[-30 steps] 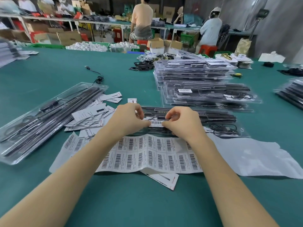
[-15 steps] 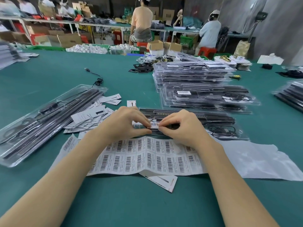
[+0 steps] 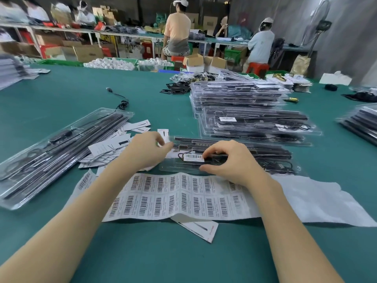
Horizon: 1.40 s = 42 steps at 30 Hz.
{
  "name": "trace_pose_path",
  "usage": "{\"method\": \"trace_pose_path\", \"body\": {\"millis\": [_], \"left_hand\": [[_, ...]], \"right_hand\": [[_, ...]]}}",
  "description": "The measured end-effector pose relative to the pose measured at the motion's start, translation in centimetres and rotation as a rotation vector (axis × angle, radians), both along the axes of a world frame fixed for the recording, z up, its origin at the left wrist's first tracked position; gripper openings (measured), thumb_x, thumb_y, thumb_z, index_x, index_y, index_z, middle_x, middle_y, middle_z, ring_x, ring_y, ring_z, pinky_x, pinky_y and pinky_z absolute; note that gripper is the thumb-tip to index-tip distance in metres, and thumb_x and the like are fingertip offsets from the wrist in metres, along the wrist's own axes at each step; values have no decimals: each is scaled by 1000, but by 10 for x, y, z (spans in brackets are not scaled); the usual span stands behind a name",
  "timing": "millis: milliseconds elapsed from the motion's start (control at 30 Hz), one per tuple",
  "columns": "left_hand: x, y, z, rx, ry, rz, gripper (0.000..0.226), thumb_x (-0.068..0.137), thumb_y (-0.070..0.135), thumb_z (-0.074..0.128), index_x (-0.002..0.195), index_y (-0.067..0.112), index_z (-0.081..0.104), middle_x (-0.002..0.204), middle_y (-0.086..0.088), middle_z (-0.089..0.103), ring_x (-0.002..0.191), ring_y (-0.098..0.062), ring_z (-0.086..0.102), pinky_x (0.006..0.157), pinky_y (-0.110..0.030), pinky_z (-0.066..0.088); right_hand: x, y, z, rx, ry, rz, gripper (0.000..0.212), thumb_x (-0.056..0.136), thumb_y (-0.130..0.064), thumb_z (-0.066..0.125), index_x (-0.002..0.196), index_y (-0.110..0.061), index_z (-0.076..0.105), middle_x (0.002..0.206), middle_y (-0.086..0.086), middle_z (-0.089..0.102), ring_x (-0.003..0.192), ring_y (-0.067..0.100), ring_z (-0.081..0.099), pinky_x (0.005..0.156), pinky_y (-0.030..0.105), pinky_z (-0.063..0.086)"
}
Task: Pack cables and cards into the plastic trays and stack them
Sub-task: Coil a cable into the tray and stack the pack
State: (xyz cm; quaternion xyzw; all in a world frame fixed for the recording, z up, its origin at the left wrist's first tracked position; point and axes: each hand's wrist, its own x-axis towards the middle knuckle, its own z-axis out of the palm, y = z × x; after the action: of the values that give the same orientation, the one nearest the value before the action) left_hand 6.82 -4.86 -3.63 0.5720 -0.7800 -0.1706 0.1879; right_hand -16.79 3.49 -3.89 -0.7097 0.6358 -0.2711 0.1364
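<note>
Tray (image 3: 255,158) w/ cables lies on surface (image 3: 163,99) just ahead of barcode sheet (image 3: 175,199); label (image 3: 193,157) sits on its lid. Your right hand (image 3: 230,160) pinches tray's near edge by label; left hand (image 3: 149,150), fingers curled, holds nothing I can make out. Step: labelling, prob. Next: press label flat, lift tray to stack (image 3: 244,111) behind. Room free right of sheet; loose cards (image 3: 110,148) crowd left.

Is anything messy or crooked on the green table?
Yes. The white cards beside the left hand lie scattered in a loose heap, not squared up. One card pokes out from under the barcode sticker sheet. The tray stack behind sits uneven, its layers shifted sideways.
</note>
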Motion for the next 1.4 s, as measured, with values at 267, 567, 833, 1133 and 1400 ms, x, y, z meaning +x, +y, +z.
{"method": "trace_pose_path", "body": {"millis": [267, 567, 833, 1133, 1400], "left_hand": [[-10, -10, 20, 565, 525, 204, 43, 96, 43, 62, 112, 2, 62, 73, -2, 59, 52, -10, 37, 46, -19, 31], [-36, -4, 41, 753, 1124, -132, 39, 90, 13, 71, 118, 13, 45, 97, -17, 76, 86, -35, 75, 63, -33, 61], [-74, -39, 36, 743, 1330, -110, 63, 97, 22, 66, 149, 7, 35, 138, -19, 57, 84, -27, 75, 61, -27, 60], [-137, -83, 28, 270, 610, 120, 38, 95, 46, 62, 75, 17, 48, 82, 0, 59, 65, -12, 53, 59, -29, 48], [-161, -80, 6, 317, 777, 202, 85, 92, 67, 51, 148, 6, 33, 137, -10, 52, 117, -29, 54, 83, -32, 38]], "right_hand": [[15, 2, 16, 43, 200, 14, 50, 72, -57, 79, 116, -47, 57, 112, -21, 53, 111, 8, 44, 104, 42, 42], [19, 7, 31, -563, 3, 6, 39, 78, -55, 72, 103, -25, 66, 104, -10, 59, 102, 15, 51, 91, 39, 45], [22, -3, -3, -682, -263, -228, 16, 90, -27, 64, 76, -19, 64, 79, -11, 61, 77, 12, 54, 71, 22, 43], [-13, -21, -8, 6, -1041, -528, 26, 93, -19, 68, 118, -13, 62, 105, 0, 66, 89, 17, 70, 90, 33, 58], [-48, -17, 4, 79, -2081, -306, 86, 91, -34, 68, 157, -5, 20, 148, 41, 30, 131, 52, 46, 113, 51, 41]]}}
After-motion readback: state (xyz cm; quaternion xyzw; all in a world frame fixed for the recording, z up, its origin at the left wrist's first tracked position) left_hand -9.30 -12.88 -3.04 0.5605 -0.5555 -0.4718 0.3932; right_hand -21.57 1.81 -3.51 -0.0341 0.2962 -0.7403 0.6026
